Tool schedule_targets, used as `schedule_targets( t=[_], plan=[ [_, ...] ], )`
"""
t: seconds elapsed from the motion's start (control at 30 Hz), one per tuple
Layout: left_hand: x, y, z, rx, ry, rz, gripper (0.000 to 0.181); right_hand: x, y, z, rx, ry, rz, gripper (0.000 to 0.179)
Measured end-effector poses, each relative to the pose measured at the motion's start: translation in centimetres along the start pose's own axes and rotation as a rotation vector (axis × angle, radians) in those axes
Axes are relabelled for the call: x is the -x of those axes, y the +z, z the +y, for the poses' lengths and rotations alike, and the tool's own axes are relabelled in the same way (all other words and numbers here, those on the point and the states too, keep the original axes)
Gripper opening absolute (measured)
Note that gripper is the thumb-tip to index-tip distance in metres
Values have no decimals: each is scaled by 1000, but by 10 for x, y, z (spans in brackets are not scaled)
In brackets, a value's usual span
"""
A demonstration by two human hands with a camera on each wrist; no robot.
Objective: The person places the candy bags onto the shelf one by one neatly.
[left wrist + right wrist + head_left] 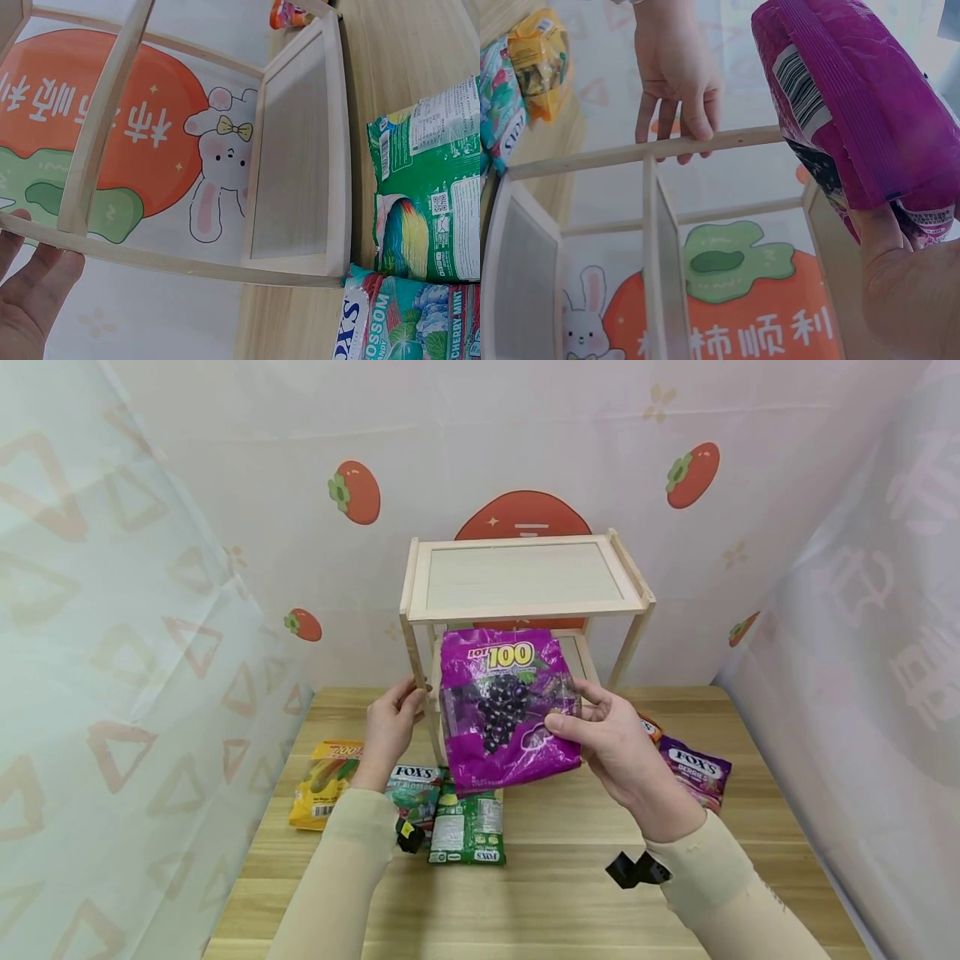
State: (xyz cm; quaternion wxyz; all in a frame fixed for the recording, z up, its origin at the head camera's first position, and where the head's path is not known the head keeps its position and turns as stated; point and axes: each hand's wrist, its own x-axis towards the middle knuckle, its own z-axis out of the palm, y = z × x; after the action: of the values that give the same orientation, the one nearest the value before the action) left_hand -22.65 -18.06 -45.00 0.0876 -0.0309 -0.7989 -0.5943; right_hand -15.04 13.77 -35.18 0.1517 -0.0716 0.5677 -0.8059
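My right hand (618, 747) grips a purple LOT 100 candy bag (510, 710) by its right edge, thumb on the front. A picture of dark grapes faces the head camera, and the bag hangs before the small wooden shelf rack (525, 581). On the rack's left side my left hand (393, 718) holds the upright post, with fingers and thumb on either side of it. The right wrist view shows the bag's barcode and back seam, with my right fingers (881, 229) under it. Part of the rack's lower boards is hidden behind the bag.
Left of the rack lie a yellow candy bag (324, 787), a teal FOX'S bag (415, 793) and a green FOX'S bag (468, 835). To the right are a purple FOX'S Berries bag (693, 772) and an orange packet (650, 727). Printed cloth walls surround the wooden table (555, 893).
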Motion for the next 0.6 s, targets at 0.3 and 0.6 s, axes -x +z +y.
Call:
schedule_targets(
  t=[0.3, 0.6],
  plan=[
    [-1, -1, 3, -9, 0, 3, 37, -3, 6, -15, -13, -43, -6, 79],
    [1, 0, 2, 1, 24, 13, 37, -8, 13, -27, -49, -79, -21, 77]
  ],
)
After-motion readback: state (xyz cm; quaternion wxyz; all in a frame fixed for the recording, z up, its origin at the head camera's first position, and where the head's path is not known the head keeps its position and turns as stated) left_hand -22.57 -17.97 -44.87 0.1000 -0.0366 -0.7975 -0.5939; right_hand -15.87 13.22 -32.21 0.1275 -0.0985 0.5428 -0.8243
